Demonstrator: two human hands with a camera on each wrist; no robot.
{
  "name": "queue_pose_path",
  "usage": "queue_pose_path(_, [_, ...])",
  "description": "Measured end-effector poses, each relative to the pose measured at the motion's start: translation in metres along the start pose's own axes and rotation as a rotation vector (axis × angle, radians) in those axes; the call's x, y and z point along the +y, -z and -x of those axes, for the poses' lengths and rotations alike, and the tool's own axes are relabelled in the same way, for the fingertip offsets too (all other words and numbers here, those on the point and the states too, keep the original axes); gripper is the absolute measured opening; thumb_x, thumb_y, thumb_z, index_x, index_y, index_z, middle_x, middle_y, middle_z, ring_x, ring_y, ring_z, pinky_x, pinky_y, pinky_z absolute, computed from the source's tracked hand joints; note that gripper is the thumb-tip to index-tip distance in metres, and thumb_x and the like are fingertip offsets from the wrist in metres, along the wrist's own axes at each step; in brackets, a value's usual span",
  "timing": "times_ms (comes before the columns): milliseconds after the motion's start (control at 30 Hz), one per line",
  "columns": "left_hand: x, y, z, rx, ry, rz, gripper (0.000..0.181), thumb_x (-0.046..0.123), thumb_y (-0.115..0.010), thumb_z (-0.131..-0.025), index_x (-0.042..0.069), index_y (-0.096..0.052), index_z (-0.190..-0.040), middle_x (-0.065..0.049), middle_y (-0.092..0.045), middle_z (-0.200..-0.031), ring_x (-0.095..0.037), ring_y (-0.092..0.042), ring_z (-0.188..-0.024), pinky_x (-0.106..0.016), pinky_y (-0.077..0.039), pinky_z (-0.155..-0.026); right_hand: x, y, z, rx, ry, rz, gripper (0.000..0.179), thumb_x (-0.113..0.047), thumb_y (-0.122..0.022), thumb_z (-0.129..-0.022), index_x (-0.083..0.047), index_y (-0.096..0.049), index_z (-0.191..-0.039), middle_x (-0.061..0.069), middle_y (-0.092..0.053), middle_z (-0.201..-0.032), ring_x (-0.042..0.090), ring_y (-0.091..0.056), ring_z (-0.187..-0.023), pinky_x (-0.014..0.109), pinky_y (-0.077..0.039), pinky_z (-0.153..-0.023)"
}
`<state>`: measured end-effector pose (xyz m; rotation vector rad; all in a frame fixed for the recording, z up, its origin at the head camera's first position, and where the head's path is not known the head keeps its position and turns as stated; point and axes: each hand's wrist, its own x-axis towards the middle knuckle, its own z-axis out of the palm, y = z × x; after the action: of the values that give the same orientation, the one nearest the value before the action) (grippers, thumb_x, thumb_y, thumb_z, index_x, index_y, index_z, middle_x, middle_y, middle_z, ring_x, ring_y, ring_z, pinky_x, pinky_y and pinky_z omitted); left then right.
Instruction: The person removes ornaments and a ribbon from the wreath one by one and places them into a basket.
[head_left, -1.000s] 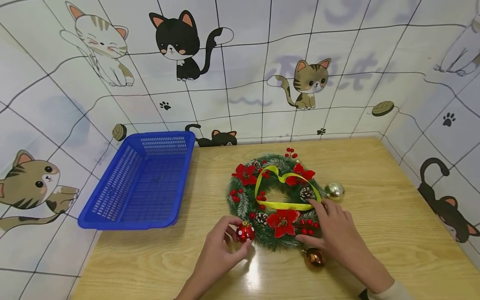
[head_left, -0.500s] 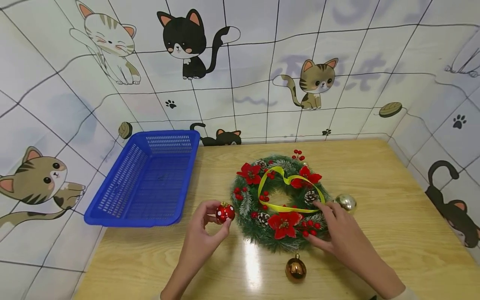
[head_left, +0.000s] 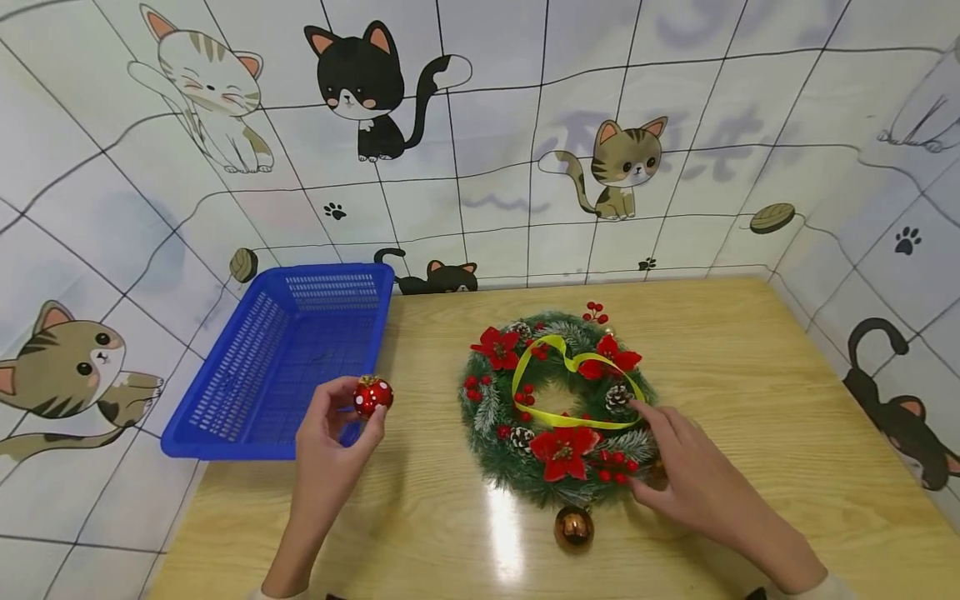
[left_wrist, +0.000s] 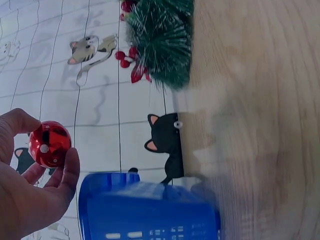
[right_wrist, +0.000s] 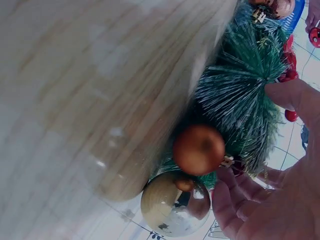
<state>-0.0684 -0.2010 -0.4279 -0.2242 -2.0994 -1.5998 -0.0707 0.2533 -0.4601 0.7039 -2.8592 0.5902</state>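
Note:
My left hand (head_left: pixel 333 442) pinches a red Christmas bauble (head_left: pixel 372 397) with white dots and a gold cap between thumb and fingers, held up at the basket's near right corner. The left wrist view also has this bauble (left_wrist: pixel 50 144). My right hand (head_left: pixel 701 483) grips the right edge of a green wreath (head_left: pixel 480 417), which bears red flowers, berries and pine cones. A yellow ribbon (head_left: pixel 577 419) loops over the wreath's middle. In the right wrist view, a matte copper bauble (right_wrist: pixel 199 150) and a shiny gold bauble (right_wrist: pixel 172 202) lie by the right fingers.
A blue plastic basket (head_left: pixel 225 450) stands at the table's back left, its visible bottom bare. A shiny copper bauble (head_left: pixel 574 527) lies on the wooden table (head_left: pixel 450 550) at the wreath's front edge. Behind rises a wall (head_left: pixel 495 100) printed with cats.
My left hand has carried the red bauble from the wreath's front left edge leftward to the basket. The shiny copper bauble has shifted left; the gold bauble is hidden in the head view.

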Motion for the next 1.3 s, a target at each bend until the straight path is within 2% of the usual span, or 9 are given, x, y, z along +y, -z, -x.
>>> queue_pose_path(233, [-0.005,0.021,-0.003,0.050,0.005,-0.037,0.048,-0.016,-0.080,-0.089,-0.009,-0.060,-0.132,-0.011,-0.066,-0.121,-0.020,-0.066,-0.106,-0.018,-0.056,-0.087,0.002,-0.001,-0.003,-0.001,-0.037,-0.029,0.103,-0.025,-0.097,-0.077,0.001,-0.042,-0.161,0.023,-0.061,-0.137,0.046,-0.060,-0.123,0.072,-0.046,-0.098])
queue_pose_path(467, [-0.009,0.037,-0.006,0.116,0.063,-0.173,0.044,-0.005,-0.083,-0.092,-0.004,-0.064,-0.132,-0.005,-0.068,-0.118,-0.018,-0.063,-0.107,-0.019,-0.054,-0.083,0.002,-0.002,-0.005,0.003,-0.045,-0.009,0.100,-0.030,-0.098,-0.075,-0.004,-0.049,-0.158,0.020,-0.064,-0.140,0.043,-0.059,-0.125,0.063,-0.045,-0.093])
queue_pose_path(567, [-0.011,0.044,-0.007,0.138,0.092,-0.216,0.044,-0.002,-0.083,-0.093,-0.002,-0.065,-0.133,-0.002,-0.068,-0.118,-0.017,-0.062,-0.108,-0.019,-0.052,-0.084,0.003,-0.003,-0.005,0.007,-0.036,-0.002,0.100,-0.033,-0.099,-0.073,-0.007,-0.051,-0.157,0.016,-0.067,-0.136,0.039,-0.058,-0.120,0.059,-0.038,-0.090])
queue_pose_path(733, [-0.012,0.052,-0.011,0.140,0.098,-0.266,0.045,0.002,-0.083,-0.094,-0.001,-0.064,-0.134,-0.001,-0.069,-0.117,-0.015,-0.062,-0.107,-0.019,-0.051,-0.085,0.008,-0.007,-0.006,0.092,0.004,0.030,0.103,-0.038,-0.102,-0.064,-0.010,-0.055,-0.152,0.015,-0.061,-0.129,0.040,-0.051,-0.117,0.062,-0.032,-0.089])
queue_pose_path(867, [-0.013,0.057,-0.015,0.163,0.091,-0.281,0.045,0.003,-0.084,-0.094,-0.001,-0.065,-0.134,0.000,-0.069,-0.117,-0.014,-0.062,-0.107,-0.019,-0.051,-0.084,0.013,-0.009,-0.008,0.140,0.040,0.035,0.111,-0.040,-0.104,-0.060,-0.010,-0.053,-0.153,0.020,-0.052,-0.142,0.047,-0.046,-0.127,0.066,-0.033,-0.089])
queue_pose_path(1033, [-0.016,0.062,-0.015,0.207,0.103,-0.288,0.043,0.004,-0.084,-0.094,-0.001,-0.066,-0.133,0.001,-0.069,-0.116,-0.012,-0.062,-0.106,-0.020,-0.049,-0.084,0.019,-0.009,-0.010,0.080,0.051,-0.017,0.119,-0.036,-0.104,-0.061,-0.010,-0.045,-0.161,0.025,-0.038,-0.163,0.054,-0.041,-0.139,0.071,-0.034,-0.092])
queue_pose_path(1133, [-0.019,0.065,-0.014,0.220,0.116,-0.313,0.043,0.005,-0.084,-0.095,-0.001,-0.067,-0.134,0.000,-0.070,-0.116,-0.011,-0.063,-0.106,-0.020,-0.049,-0.085,0.023,-0.007,-0.013,0.027,0.054,-0.057,0.123,-0.034,-0.104,-0.063,-0.014,-0.041,-0.166,0.025,-0.032,-0.169,0.054,-0.037,-0.146,0.078,-0.032,-0.098])
queue_pose_path(1300, [-0.023,0.069,-0.013,0.225,0.144,-0.355,0.042,0.007,-0.083,-0.096,-0.003,-0.066,-0.133,-0.004,-0.071,-0.116,-0.007,-0.062,-0.105,-0.022,-0.047,-0.088,0.030,-0.006,-0.019,-0.035,0.065,-0.066,0.123,-0.036,-0.104,-0.066,-0.018,-0.038,-0.168,0.023,-0.022,-0.175,0.055,-0.034,-0.149,0.080,-0.032,-0.100])
